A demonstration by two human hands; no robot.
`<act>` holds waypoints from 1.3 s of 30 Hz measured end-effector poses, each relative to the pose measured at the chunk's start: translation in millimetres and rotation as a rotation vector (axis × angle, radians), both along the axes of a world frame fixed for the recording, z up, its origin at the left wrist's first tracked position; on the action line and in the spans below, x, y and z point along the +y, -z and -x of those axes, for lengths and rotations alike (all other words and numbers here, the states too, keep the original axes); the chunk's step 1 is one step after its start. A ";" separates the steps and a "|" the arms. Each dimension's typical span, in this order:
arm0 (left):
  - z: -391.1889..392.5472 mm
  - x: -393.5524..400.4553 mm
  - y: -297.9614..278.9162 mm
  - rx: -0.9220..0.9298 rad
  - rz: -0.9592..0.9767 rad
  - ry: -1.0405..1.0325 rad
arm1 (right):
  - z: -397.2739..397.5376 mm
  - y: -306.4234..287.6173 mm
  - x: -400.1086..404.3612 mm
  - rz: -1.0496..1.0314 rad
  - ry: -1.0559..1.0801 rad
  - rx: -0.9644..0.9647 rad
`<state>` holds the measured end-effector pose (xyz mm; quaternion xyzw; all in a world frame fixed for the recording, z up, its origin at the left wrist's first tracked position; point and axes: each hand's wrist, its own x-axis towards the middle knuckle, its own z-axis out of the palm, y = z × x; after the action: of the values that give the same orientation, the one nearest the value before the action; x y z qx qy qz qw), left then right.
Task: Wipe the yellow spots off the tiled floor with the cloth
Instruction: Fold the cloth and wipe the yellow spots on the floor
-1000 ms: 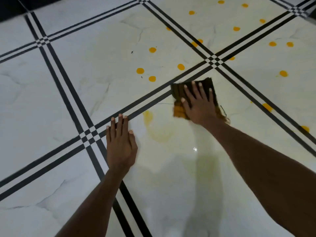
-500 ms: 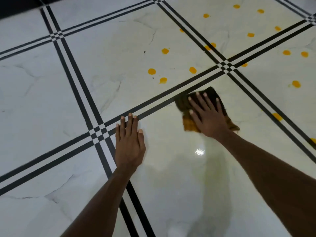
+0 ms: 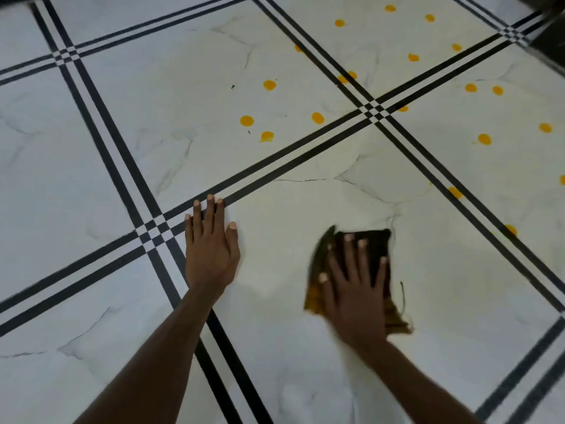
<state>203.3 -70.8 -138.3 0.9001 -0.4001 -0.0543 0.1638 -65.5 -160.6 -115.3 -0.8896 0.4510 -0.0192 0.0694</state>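
Note:
A dark brown cloth (image 3: 379, 243) stained yellow along its edges lies flat on the white tiled floor (image 3: 290, 209). My right hand (image 3: 354, 295) presses down on it with fingers spread. My left hand (image 3: 211, 249) rests flat on the floor beside the black tile lines, fingers together, holding nothing. Several yellow spots dot the tiles farther away, such as one spot (image 3: 246, 120), another spot (image 3: 318, 117) and a third spot (image 3: 484, 139). The tile around the cloth shows a faint pale yellow film.
Black double stripes (image 3: 305, 157) cross the white marble-look tiles in a grid. A dark object (image 3: 550, 41) sits at the top right corner. More yellow spots lie along the right stripe (image 3: 455, 192).
My right hand has dragged the cloth toward me, away from the stripe crossing. The yellow smear near my left hand is gone. My left hand has stayed planted.

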 end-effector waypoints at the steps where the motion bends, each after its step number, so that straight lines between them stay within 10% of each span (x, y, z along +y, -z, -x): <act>1: 1.2 0.6 -0.3 0.000 0.000 0.009 | -9.7 0.2 28.7 -0.033 -0.126 -0.008; 5: -1.7 1.6 -0.1 0.017 0.023 0.016 | -66.8 3.6 -4.1 -0.060 -0.472 -0.084; 12: -1.7 1.8 5.6 -0.020 0.016 0.010 | 7.4 10.6 -69.0 0.068 0.093 -0.050; 19: -2.1 3.5 4.8 -0.022 0.002 0.037 | -62.1 8.1 -57.7 -0.049 -0.492 -0.001; 26: -2.3 3.0 6.7 -0.039 -0.009 0.027 | 22.6 15.8 -101.6 0.056 0.146 -0.069; 33: -0.3 1.4 2.3 -0.032 -0.026 0.055 | -41.1 15.1 -31.2 -0.024 -0.400 -0.119; 39: 29.2 -49.0 -13.0 0.090 0.065 0.353 | 3.1 22.0 -143.7 0.015 0.088 -0.071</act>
<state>174.1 -119.8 -125.3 0.8067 -0.5458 -0.1092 0.1986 -68.6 -304.3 -137.3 -0.8682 0.4868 -0.0570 0.0779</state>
